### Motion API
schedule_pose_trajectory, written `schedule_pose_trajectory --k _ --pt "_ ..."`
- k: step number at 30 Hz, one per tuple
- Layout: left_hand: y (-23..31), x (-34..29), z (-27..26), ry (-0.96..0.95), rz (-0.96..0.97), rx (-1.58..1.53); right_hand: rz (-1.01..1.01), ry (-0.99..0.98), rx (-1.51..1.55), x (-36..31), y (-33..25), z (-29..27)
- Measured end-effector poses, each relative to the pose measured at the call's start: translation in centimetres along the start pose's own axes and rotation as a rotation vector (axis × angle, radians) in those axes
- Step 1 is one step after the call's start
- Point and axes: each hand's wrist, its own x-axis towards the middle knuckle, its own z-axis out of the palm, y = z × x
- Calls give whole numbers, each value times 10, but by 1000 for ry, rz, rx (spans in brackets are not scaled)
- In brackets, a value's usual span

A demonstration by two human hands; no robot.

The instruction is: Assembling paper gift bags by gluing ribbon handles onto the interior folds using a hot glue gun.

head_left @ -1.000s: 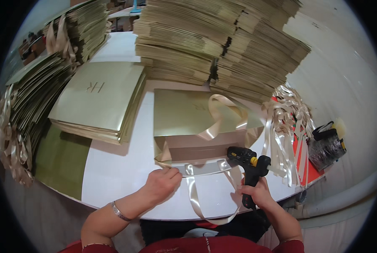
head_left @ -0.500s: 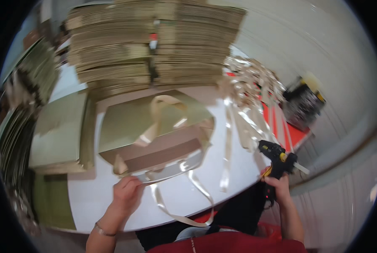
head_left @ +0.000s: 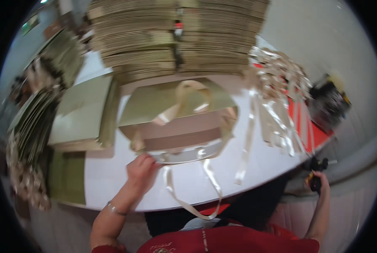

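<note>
A green paper gift bag (head_left: 175, 101) lies open-mouthed on the white table, its pale pink inside showing. One cream ribbon handle (head_left: 184, 99) rests over its far panel; another ribbon handle (head_left: 213, 179) loops off the near rim and over the table edge. My left hand (head_left: 141, 170) is closed on the near left corner of the bag's rim, fingertips pinching it. Off the table at the right, my right hand (head_left: 319, 179) grips a black hot glue gun (head_left: 318, 164) with yellow parts. The gun is blurred, and a pale glue stick pokes from it.
Tall stacks of folded bags (head_left: 216, 38) stand at the back. A pile of flat green bags (head_left: 81, 109) sits left, beside more bags with ribbons (head_left: 32, 114). Loose cream ribbons (head_left: 277, 101) spread over a red sheet (head_left: 321, 137) at right, near a dark bin (head_left: 329, 101).
The glue gun in my right hand has moved right and toward me, farther from the bag. My left hand stays at the bag's corner. The whole view has shifted.
</note>
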Motion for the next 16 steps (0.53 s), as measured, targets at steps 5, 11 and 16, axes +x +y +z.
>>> schedule_pose_trajectory --k 5,11,16 --pt "-15 24 11 82 -134 104 -614 792 -1593 -11 -21 124" --pt "-31 70 55 128 -477 275 -1394 -701 -951 -53 32 380" --pt "-64 51 64 -168 5 95 -1424 -670 -1684 -22 52 480"
